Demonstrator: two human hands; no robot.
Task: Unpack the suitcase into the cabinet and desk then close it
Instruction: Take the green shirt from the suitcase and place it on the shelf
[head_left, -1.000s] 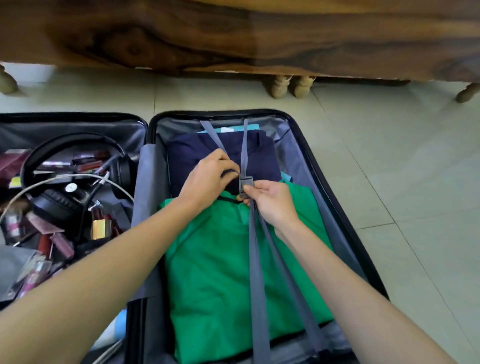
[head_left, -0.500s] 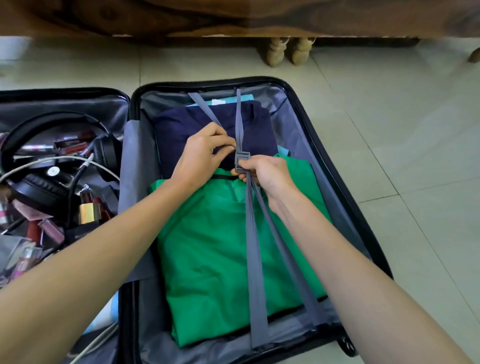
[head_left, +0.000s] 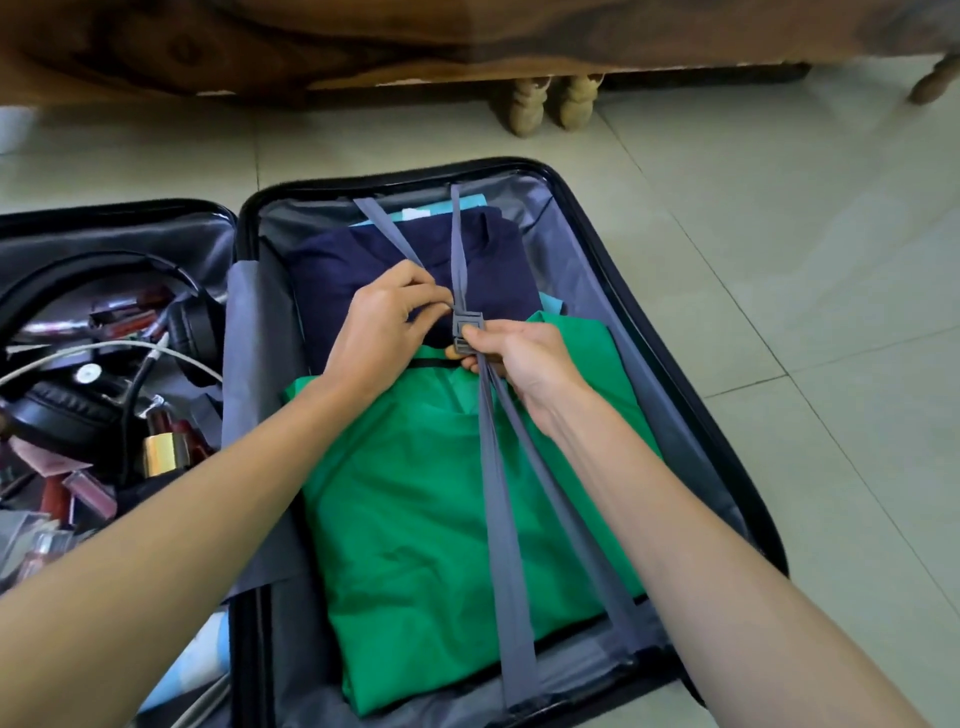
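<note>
A black suitcase (head_left: 649, 317) lies open on the floor. Its right half holds a folded green garment (head_left: 415, 519), a folded navy garment (head_left: 337, 275) beyond it and a bit of light blue cloth (head_left: 457, 205) at the far end. Grey straps (head_left: 501, 519) cross over the clothes and meet at a grey buckle (head_left: 466, 326). My left hand (head_left: 384, 332) pinches the upper strap at the buckle. My right hand (head_left: 524, 353) grips the buckle's lower part.
The suitcase's left half (head_left: 104, 244) holds black headphones (head_left: 62, 410), white cables and several lipsticks and cosmetics. A dark wooden furniture piece (head_left: 467, 36) on turned legs (head_left: 524, 104) stands beyond the suitcase. Pale floor tiles (head_left: 805, 260) lie to the right.
Both hands have stayed on the buckle. The view dropped half a second ago and has tilted partly back up, with more of the wooden furniture showing again.
</note>
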